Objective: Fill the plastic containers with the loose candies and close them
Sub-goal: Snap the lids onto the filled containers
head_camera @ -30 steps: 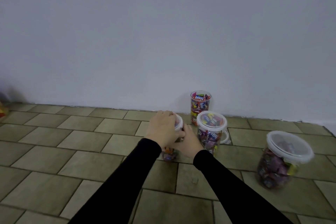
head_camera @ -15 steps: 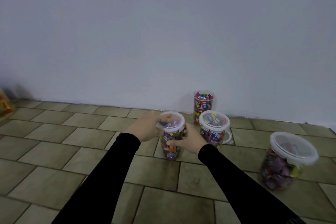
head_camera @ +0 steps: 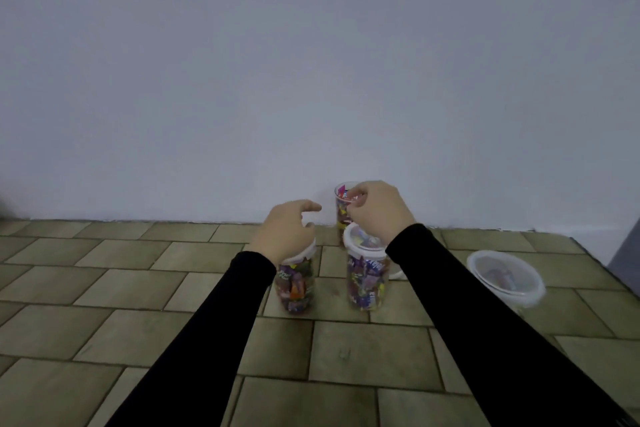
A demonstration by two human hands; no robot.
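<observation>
Four clear plastic containers of wrapped candies stand on the tiled floor. My left hand (head_camera: 284, 232) hovers over the white lid of the nearest container (head_camera: 295, 284), fingers loosely curled and holding nothing. A second lidded container (head_camera: 366, 274) with a side handle stands to its right. My right hand (head_camera: 379, 211) is raised above that one, its curled fingers at the rim of a tall lidless container (head_camera: 341, 215) by the wall. Whether they grip the rim is unclear. A wide lidded tub (head_camera: 505, 279) sits further right.
A plain white wall (head_camera: 311, 80) rises directly behind the containers. Brown floor tiles (head_camera: 138, 288) stretch to the left and towards me. A grey edge (head_camera: 627, 253) shows at the far right.
Both hands have let go of the nearest container. My left hand lifted above its lid, and my right hand moved up and back to the tall container by the wall.
</observation>
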